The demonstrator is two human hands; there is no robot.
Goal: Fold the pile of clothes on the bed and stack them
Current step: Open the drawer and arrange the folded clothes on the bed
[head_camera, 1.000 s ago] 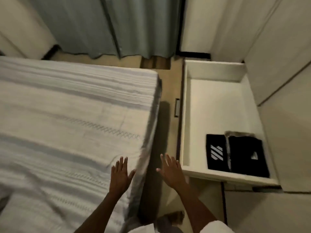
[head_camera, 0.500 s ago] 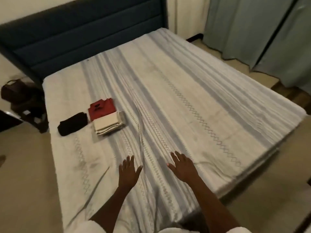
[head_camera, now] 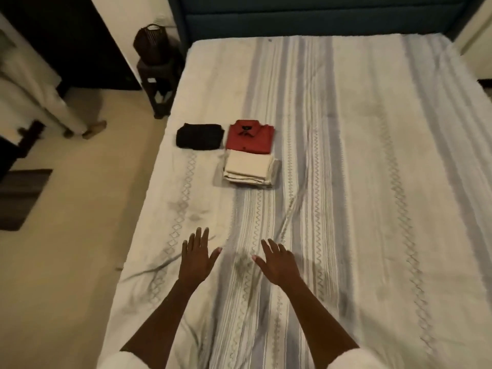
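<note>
Both hands are reaching out flat over the bed (head_camera: 346, 182), palms down, fingers straight and slightly spread, holding nothing. The left hand (head_camera: 196, 258) is hovering over the pale band near the bed's left edge; the right hand (head_camera: 279, 263) is stretching out just beside it over the grey stripes, the two thumbs pointing toward each other with a gap between them. Whether the palms are touching the sheet cannot be told.

Well beyond the fingertips, three folded pieces of clothing are lying on the striped cover. A red shirt (head_camera: 250, 136) is sitting folded into a neat rectangle, its dark collar showing at the far end. Touching its near edge, closer to the fingers, a cream stack (head_camera: 249, 169) is lying folded in several layers, its edges showing as thin lines on the near side. To the left of the red shirt, just beside it and ahead of the left fingers, a black garment (head_camera: 199, 136) is lying folded into a compact, slightly rounded bundle near the bed's left edge.

Past the clothes, a dark blue headboard (head_camera: 319, 20) is standing at the far end. Off to the far left of the fingers, a dark basket (head_camera: 151, 42) is sitting on a small stand (head_camera: 157, 83) on the floor.
</note>
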